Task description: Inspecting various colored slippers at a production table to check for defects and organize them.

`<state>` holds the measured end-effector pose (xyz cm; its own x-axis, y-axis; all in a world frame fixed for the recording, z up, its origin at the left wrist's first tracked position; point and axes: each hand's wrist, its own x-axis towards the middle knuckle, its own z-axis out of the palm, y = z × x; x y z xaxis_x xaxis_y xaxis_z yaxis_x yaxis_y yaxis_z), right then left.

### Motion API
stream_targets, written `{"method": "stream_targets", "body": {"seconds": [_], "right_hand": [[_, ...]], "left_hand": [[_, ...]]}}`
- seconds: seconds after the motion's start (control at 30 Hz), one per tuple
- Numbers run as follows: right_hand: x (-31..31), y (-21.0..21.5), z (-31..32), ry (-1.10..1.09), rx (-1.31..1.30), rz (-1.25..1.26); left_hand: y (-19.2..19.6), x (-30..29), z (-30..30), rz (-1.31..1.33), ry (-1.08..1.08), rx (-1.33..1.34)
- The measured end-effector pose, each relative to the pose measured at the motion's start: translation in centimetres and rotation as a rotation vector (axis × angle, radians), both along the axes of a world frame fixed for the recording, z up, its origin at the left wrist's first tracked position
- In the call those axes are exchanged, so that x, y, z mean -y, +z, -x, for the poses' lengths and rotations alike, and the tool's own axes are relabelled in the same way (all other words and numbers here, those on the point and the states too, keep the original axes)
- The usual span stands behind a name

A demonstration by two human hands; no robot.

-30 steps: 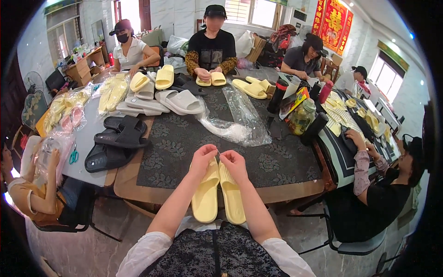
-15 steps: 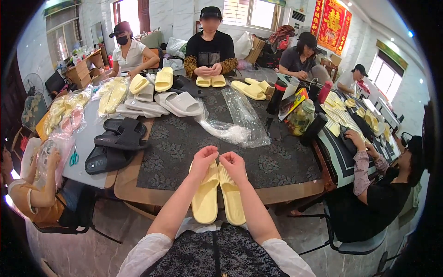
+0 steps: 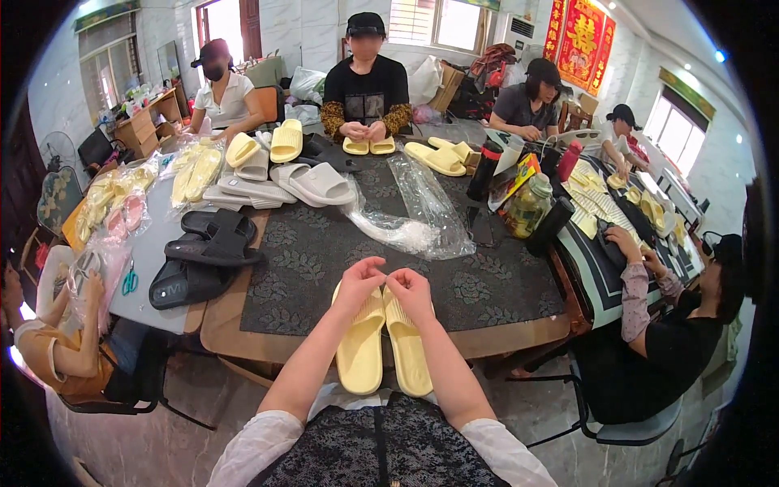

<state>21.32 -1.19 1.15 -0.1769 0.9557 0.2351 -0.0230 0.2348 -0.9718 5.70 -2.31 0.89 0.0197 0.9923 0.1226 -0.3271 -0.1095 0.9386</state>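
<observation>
Left hand [image 3: 358, 281] pinches its fingertips together above the toe end of the left yellow slipper [image 3: 361, 345], wrist bent down, forearm rising from the lower edge. What it pinches is too small to tell. Right hand [image 3: 411, 290] meets it fingertip to fingertip, curled narrow over the right yellow slipper [image 3: 408, 349]. Both slippers lie side by side, touching, on the near edge of the table [image 3: 503, 325], heels hanging past it. Clear bags [image 3: 414, 223] lie beyond the slippers.
</observation>
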Motion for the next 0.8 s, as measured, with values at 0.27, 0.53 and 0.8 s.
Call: {"method": "stream_targets", "body": {"seconds": [0.27,0.53,0.8], "right_hand": [[0.1,0.0,0.2,-0.048,0.008,-0.034],[-0.6,-0.9,-0.2,-0.062,-0.027,-0.039],[-0.2,-0.7,0.1,-0.054,-0.019,-0.024]], "left_hand": [[0.7,0.7,-0.7,-0.008,0.061,-0.084],[1.0,0.8,-1.4,0.038,0.109,-0.132],[0.5,0.5,-0.5,0.138,0.065,-0.124]]}}
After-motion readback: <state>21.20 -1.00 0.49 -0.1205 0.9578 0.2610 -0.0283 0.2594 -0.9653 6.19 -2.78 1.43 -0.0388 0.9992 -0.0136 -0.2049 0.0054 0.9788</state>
